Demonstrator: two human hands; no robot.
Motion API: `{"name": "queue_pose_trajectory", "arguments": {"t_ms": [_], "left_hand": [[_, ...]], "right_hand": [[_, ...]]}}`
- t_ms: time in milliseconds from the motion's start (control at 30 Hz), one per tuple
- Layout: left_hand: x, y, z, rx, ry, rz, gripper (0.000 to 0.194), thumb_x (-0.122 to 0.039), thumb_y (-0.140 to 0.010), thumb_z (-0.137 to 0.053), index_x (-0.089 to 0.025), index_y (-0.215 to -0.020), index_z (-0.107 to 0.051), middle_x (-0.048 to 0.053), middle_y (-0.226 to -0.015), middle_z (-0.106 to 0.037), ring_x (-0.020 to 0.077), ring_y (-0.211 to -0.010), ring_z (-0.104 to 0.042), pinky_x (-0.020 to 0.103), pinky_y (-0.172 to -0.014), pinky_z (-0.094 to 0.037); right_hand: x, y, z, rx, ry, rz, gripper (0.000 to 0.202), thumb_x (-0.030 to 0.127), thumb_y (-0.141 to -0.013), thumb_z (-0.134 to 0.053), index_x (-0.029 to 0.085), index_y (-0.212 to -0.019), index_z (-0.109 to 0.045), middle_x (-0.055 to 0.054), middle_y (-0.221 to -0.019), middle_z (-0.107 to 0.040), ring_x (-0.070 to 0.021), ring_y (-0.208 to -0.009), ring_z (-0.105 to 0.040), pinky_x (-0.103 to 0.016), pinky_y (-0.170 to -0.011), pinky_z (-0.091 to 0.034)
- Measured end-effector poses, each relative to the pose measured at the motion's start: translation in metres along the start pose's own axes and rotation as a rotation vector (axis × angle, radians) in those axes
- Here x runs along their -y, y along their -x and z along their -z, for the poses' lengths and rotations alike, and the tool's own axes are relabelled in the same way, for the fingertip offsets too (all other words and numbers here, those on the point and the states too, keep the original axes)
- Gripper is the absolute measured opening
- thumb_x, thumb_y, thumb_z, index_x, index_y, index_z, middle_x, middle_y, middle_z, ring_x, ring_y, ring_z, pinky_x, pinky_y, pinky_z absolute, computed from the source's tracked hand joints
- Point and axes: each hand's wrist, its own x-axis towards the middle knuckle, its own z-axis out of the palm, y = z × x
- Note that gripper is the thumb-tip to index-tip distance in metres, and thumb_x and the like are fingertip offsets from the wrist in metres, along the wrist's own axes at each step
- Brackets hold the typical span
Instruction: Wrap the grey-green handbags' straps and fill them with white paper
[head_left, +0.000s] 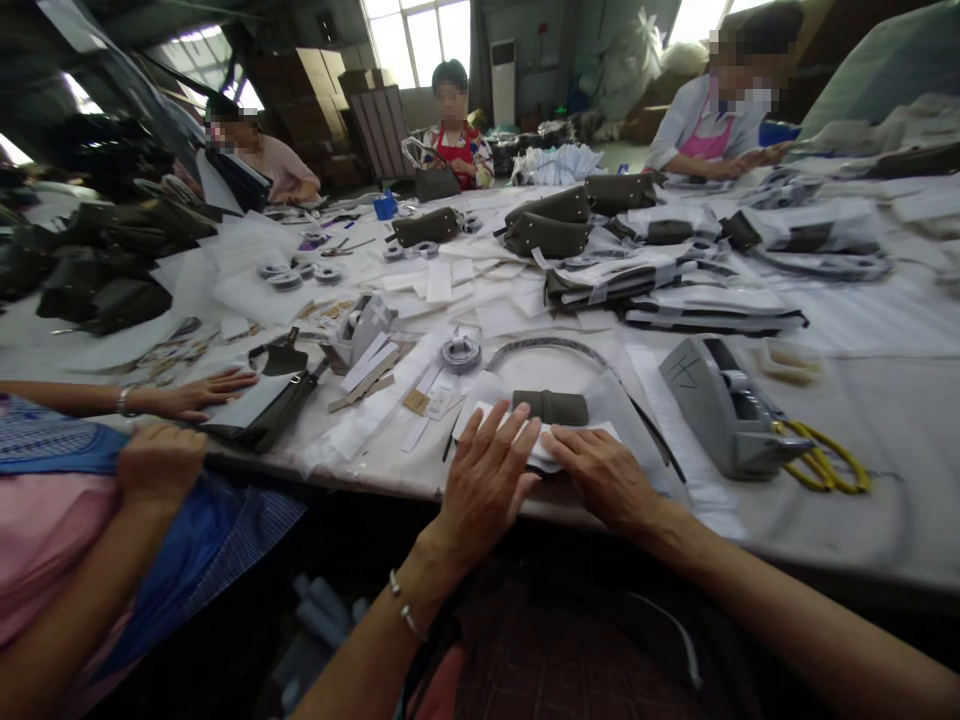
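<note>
At the table's front edge a small dark olive bag (pixel 551 407) lies on white wrapping, partly covered by a white sheet (pixel 600 430). Its wrapped strap (pixel 551 345) loops out behind it. My left hand (pixel 491 465) rests flat on the white sheet with its fingers stretched out and a silver bangle at the wrist. From the right, my right hand (pixel 604 475) lies along the front edge of the same bag, its fingers extended over the sheet. The bag's lower edge is hidden under both hands.
A grey tape dispenser (pixel 724 410) with yellow-handled scissors (pixel 825 460) stands at right. Another dispenser (pixel 360 330), a wrapped strap roll (pixel 460 352) and card strips lie left. A co-worker's hand (pixel 199 392) touches a bag (pixel 274 410). Several bags (pixel 547 235) and people are across the table.
</note>
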Motion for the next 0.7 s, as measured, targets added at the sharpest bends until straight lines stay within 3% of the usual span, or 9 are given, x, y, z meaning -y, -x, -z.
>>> {"name": "queue_pose_trajectory", "arguments": {"t_ms": [100, 200, 300, 467, 567, 700], "left_hand": [[0.001, -0.022, -0.022, 0.271, -0.011, -0.119, 0.054, -0.023, -0.092, -0.056, -0.011, -0.142, -0.041, 0.014, -0.148, -0.048, 0.0266, -0.142, -0.037, 0.048, -0.118, -0.029], [0.006, -0.021, -0.05, 0.384, -0.009, -0.094, 0.048, -0.009, -0.092, -0.043, -0.008, -0.141, -0.044, 0.015, -0.144, -0.053, 0.0204, -0.133, -0.05, 0.039, -0.113, -0.038], [0.007, -0.01, -0.065, 0.341, 0.016, -0.027, 0.053, -0.001, -0.089, -0.036, -0.009, -0.14, -0.046, 0.015, -0.142, -0.054, 0.018, -0.131, -0.052, 0.036, -0.112, -0.04], [0.004, 0.001, -0.069, 0.231, 0.063, -0.013, 0.056, 0.0, -0.088, -0.037, -0.015, -0.142, -0.046, 0.011, -0.143, -0.054, 0.0182, -0.13, -0.053, 0.037, -0.111, -0.041], [0.001, 0.007, -0.075, 0.159, 0.027, -0.029, 0.055, -0.004, -0.091, -0.041, -0.022, -0.144, -0.046, 0.008, -0.143, -0.054, 0.0206, -0.129, -0.054, 0.039, -0.109, -0.044], [-0.002, 0.016, -0.083, 0.087, -0.042, -0.07, 0.049, -0.012, -0.096, -0.044, -0.022, -0.143, -0.046, 0.008, -0.145, -0.052, 0.0238, -0.132, -0.051, 0.043, -0.109, -0.044]], "right_hand": [[-0.001, -0.002, 0.003, 0.011, -0.014, 0.013, 0.037, 0.004, -0.087, -0.048, 0.013, -0.122, -0.058, -0.014, -0.121, -0.067, -0.0245, -0.102, -0.065, -0.038, -0.086, -0.053], [-0.006, -0.003, 0.009, 0.056, -0.003, 0.057, 0.042, 0.001, -0.087, -0.046, 0.012, -0.127, -0.054, -0.014, -0.126, -0.065, -0.0232, -0.107, -0.065, -0.037, -0.088, -0.053], [-0.016, 0.001, 0.019, 0.103, 0.047, 0.101, 0.048, 0.0, -0.087, -0.046, 0.013, -0.133, -0.051, -0.014, -0.13, -0.063, -0.0242, -0.114, -0.062, -0.04, -0.094, -0.051], [-0.035, 0.015, 0.032, 0.103, 0.048, 0.103, 0.044, 0.001, -0.085, -0.047, 0.013, -0.127, -0.057, -0.014, -0.129, -0.065, -0.0239, -0.116, -0.061, -0.041, -0.099, -0.048], [-0.043, 0.024, 0.026, 0.084, -0.016, 0.105, 0.043, 0.002, -0.085, -0.048, 0.015, -0.125, -0.06, -0.012, -0.125, -0.068, -0.0221, -0.112, -0.063, -0.039, -0.096, -0.05], [-0.047, 0.037, 0.004, -0.042, -0.065, 0.087, 0.052, 0.0, -0.08, -0.046, 0.017, -0.127, -0.061, -0.01, -0.127, -0.067, -0.0208, -0.115, -0.062, -0.038, -0.098, -0.049]]}}
